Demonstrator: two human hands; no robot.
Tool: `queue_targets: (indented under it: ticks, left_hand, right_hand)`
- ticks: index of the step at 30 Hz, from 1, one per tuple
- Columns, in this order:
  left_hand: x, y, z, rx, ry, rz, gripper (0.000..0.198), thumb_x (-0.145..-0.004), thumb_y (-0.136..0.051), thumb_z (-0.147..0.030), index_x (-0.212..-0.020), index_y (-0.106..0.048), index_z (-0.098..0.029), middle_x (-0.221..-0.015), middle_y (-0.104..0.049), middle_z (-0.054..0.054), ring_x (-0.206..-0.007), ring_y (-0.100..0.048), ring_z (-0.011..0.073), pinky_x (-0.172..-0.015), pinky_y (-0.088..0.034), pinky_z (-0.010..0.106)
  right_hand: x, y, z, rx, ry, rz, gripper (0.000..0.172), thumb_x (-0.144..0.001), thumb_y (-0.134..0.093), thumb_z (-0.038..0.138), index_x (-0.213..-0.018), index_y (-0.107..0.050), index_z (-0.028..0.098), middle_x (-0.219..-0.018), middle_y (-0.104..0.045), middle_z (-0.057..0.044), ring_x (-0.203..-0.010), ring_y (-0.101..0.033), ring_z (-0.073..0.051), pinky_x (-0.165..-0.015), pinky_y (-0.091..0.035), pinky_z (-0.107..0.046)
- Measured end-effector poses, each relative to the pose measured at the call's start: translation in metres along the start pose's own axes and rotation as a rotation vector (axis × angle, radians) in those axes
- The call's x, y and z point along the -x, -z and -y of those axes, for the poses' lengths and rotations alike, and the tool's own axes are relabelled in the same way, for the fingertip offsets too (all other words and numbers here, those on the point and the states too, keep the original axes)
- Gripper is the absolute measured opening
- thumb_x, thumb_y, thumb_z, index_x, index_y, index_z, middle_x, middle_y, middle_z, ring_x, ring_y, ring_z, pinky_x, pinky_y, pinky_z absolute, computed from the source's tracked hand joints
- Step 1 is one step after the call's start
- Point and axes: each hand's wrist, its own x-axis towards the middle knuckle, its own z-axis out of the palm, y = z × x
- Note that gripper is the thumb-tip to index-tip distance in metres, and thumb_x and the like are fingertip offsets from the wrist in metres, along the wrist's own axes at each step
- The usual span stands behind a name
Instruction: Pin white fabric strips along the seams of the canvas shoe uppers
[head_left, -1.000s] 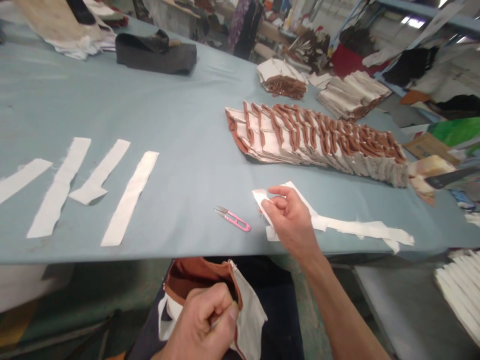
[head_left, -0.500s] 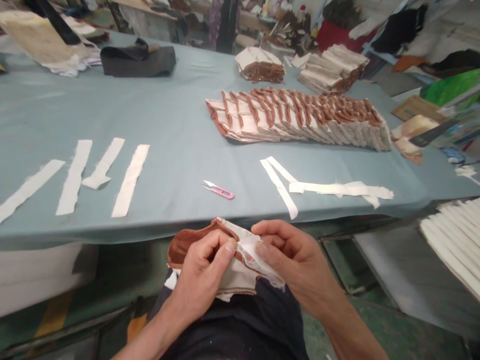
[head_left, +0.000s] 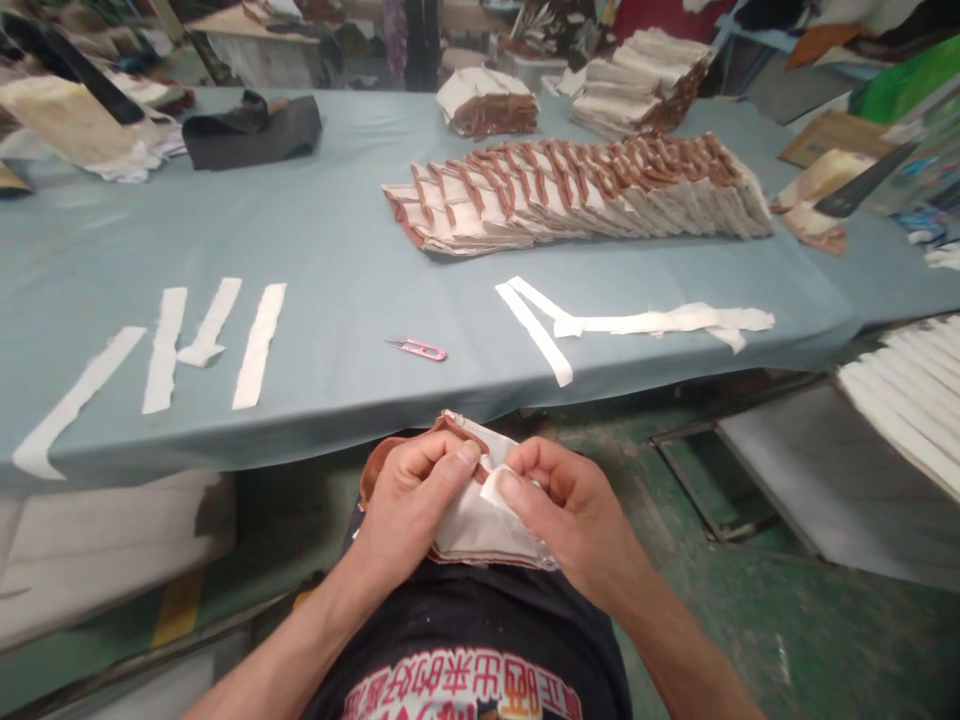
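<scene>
On my lap, just off the table's front edge, lies a sewn piece [head_left: 487, 530] of brown material with a cream lining. My left hand [head_left: 424, 490] pinches its brown edge between thumb and forefinger. A short white fabric strip [head_left: 496, 487] is pinched in my right hand [head_left: 562, 500], close against that edge; the fingertips of both hands almost meet. Pink thread snips [head_left: 420, 349] lie on the table beyond my hands. White strips [head_left: 259, 345] are laid out on the left, and more white strips [head_left: 645, 320] lie to the right.
A long overlapping row of brown-and-cream sewn pieces [head_left: 585, 195] spans the blue-green table [head_left: 337, 250]. Behind it stand two stacks [head_left: 487, 100]. A folded dark cloth [head_left: 255, 130] lies at the back left. Stacked white material [head_left: 907, 400] is at the right, beside a metal frame [head_left: 720, 520].
My view has tilted and shifted, so the table items sit higher. My right hand has drawn the white strip into a smaller fold by the brown edge. Both hands keep their pinch.
</scene>
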Motion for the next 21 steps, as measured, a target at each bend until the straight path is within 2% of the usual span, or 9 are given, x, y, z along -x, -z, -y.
queue_targets:
  ticks: [5, 10, 14, 21]
  left_hand:
    - [0.002, -0.005, 0.004, 0.043, 0.086, -0.017, 0.045, -0.087, -0.074, -0.052, -0.064, -0.066, -0.015, -0.055, -0.053, -0.003, -0.049, -0.035, 0.0074, -0.047, -0.026, 0.021]
    - [0.003, -0.009, 0.007, 0.038, 0.068, -0.035, 0.045, -0.087, -0.073, -0.053, -0.065, -0.063, -0.015, -0.056, -0.049, -0.004, -0.05, -0.034, 0.008, -0.047, -0.026, 0.022]
    - [0.002, -0.006, 0.012, 0.014, 0.069, -0.05, 0.048, -0.09, -0.07, -0.054, -0.063, -0.057, -0.016, -0.057, -0.044, -0.005, -0.052, -0.032, 0.008, -0.048, -0.025, 0.023]
    - [0.0, -0.001, 0.016, 0.004, 0.084, -0.069, 0.048, -0.091, -0.068, -0.053, -0.062, -0.054, -0.017, -0.057, -0.042, -0.005, -0.051, -0.03, 0.0082, -0.047, -0.023, 0.024]
  right_hand:
    - [0.011, -0.001, 0.002, 0.047, 0.055, -0.067, 0.029, -0.089, -0.067, 0.045, -0.075, -0.06, 0.02, -0.058, -0.054, 0.005, -0.05, -0.043, -0.01, -0.046, -0.034, -0.022]
    - [0.015, -0.009, 0.005, 0.229, 0.157, -0.208, 0.023, -0.09, -0.064, 0.042, -0.078, -0.065, 0.022, -0.063, -0.065, 0.002, -0.055, -0.055, -0.014, -0.051, -0.043, -0.025]
    - [0.011, -0.014, -0.004, 0.329, 0.159, -0.289, 0.023, -0.092, -0.063, 0.044, -0.083, -0.065, 0.023, -0.067, -0.07, 0.0, -0.058, -0.061, -0.017, -0.054, -0.047, -0.026]
    - [0.002, -0.022, -0.014, 0.389, 0.144, -0.336, 0.024, -0.093, -0.062, 0.048, -0.086, -0.063, 0.025, -0.073, -0.074, -0.003, -0.065, -0.067, -0.02, -0.057, -0.05, -0.028]
